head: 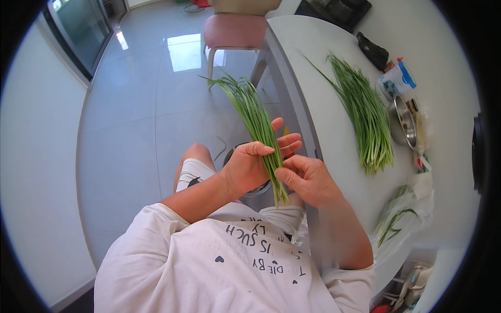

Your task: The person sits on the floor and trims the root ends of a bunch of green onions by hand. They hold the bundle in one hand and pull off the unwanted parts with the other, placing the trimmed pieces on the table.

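Note:
My left hand [250, 160] holds a bunch of long green Chinese chives [254, 113], its thumb across the stems and its fingers spread behind them. The leafy tips point away from me over the floor, and the pale stem ends hang over my lap. My right hand [307, 178] is at the lower stems, thumb and forefinger closed at their edge; whether a stem is pinched between them is not clear. A larger pile of chives [364, 117] lies on the white table to the right. Below my hands is a round metal bin or bowl [256, 191], mostly hidden.
On the white table [301, 51] stand a metal bowl [403, 121], a white tub with a blue lid [397, 80] and a clear plastic bag with greens [403, 219]. A black pouch [372, 51] lies farther back. A pink-seated chair [235, 31] stands beyond the table's edge.

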Tool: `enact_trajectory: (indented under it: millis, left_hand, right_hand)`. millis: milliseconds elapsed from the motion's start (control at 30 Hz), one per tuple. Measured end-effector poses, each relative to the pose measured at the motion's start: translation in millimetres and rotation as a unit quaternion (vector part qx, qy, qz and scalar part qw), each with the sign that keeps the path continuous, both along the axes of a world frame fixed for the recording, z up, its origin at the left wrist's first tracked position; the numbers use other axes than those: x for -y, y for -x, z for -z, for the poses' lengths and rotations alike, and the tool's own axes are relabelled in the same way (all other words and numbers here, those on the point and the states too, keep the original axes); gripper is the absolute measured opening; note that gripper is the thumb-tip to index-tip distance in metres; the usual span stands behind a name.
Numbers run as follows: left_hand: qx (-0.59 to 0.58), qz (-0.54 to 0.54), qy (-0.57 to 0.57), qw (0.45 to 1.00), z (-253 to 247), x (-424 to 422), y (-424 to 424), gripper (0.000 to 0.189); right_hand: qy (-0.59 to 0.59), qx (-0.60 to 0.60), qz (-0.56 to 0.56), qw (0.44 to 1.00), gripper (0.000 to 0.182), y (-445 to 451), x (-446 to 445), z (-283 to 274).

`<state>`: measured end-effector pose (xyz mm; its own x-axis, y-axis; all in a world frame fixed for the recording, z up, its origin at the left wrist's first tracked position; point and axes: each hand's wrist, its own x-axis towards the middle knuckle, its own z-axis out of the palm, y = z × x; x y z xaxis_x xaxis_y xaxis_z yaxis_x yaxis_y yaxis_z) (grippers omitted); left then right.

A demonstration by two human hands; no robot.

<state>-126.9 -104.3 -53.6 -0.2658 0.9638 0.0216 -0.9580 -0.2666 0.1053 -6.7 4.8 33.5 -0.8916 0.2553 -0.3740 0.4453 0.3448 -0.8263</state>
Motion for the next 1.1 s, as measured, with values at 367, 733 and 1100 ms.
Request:
enact_trajectory:
  millis: [367,733,1100]
  left_hand:
    - [-0.035,-0.015,0.015,0.999,-4.0,5.9,6.5,0.066]
    - [-0.103,-0.052,0.116,0.987,-9.5,1.4,8.7,0.060]
    - [-0.095,-0.073,0.214,0.969,-9.6,10.0,3.8,0.049]
  right_hand:
    - [0.166,-0.048,0.077,0.982,0.019,-8.7,-3.4,19.5]
    - [0.303,-0.055,0.098,0.946,0.020,-7.5,-20.4,32.5]
    - [0.341,-0.056,0.152,0.926,0.015,-6.5,-17.9,29.1]
